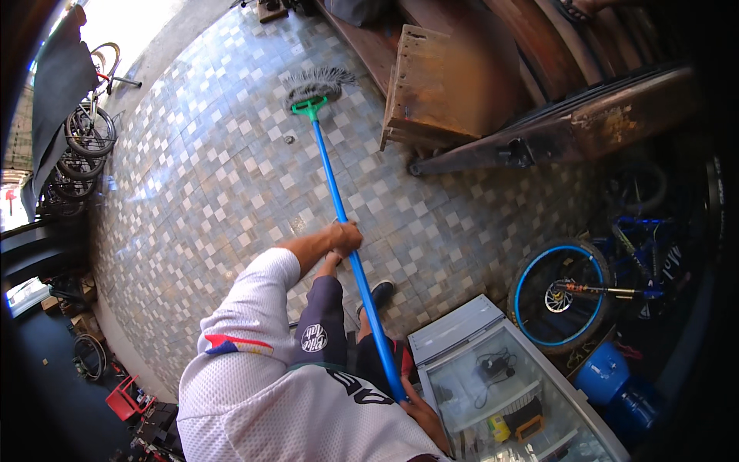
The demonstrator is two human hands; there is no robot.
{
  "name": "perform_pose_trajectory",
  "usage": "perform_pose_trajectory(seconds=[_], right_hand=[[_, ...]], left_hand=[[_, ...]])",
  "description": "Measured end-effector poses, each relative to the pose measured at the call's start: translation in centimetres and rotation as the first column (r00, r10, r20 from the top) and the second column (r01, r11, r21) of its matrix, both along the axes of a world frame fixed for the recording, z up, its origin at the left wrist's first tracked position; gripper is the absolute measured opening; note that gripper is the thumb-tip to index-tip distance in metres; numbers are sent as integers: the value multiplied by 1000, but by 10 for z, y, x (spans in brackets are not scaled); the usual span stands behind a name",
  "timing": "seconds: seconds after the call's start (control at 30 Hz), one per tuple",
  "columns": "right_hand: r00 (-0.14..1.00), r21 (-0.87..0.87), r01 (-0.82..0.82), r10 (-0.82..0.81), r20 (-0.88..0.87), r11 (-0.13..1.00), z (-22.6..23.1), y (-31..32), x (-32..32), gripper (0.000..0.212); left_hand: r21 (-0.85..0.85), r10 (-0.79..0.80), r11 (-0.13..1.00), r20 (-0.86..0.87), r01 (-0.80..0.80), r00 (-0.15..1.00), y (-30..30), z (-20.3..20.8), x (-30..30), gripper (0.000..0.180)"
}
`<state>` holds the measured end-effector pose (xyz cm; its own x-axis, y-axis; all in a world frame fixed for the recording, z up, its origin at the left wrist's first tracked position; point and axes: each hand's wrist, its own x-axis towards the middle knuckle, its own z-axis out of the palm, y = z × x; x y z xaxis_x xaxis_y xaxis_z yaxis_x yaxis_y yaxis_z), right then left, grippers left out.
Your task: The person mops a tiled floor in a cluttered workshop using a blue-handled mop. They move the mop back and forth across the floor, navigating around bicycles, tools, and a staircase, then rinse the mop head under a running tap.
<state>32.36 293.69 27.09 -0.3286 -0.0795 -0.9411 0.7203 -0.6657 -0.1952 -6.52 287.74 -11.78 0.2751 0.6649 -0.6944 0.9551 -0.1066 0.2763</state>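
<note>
A string mop (331, 171) with a long blue handle runs from close to my body out across the tiled floor. Its green clamp (310, 106) carries grey strings (323, 83) that lie spread on the tiles at the far end. Partway along the handle, my left hand (344, 238) is closed round it, arm stretched forward. My right hand (420, 413) grips the near end of the handle low beside my body; part of that hand is hidden.
Right of the mop stand a wooden box (431, 85) and a wooden bench (562, 142). A glass-topped display case (493, 369) is close at my right, beside a blue-rimmed bicycle wheel (560, 295) and a blue container (602, 373). Bicycles (91, 129) line the far left; a red chair (127, 396) is lower left.
</note>
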Motion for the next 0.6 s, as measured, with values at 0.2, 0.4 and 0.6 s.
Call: perform_pose_trajectory(seconds=[0.2, 0.4, 0.6], right_hand=[[980, 56, -200, 200, -4, 978, 0, 0, 14, 62], [994, -50, -31, 36, 106, 998, 6, 8, 10, 66], [931, 151, -317, 338, -140, 936, -13, 2, 59, 72]], left_hand=[[125, 176, 976, 16, -177, 984, -23, -34, 29, 16], [88, 433, 899, -36, -428, 901, -22, -24, 48, 10], [-187, 195, 965, 56, -181, 979, -3, 15, 34, 17]])
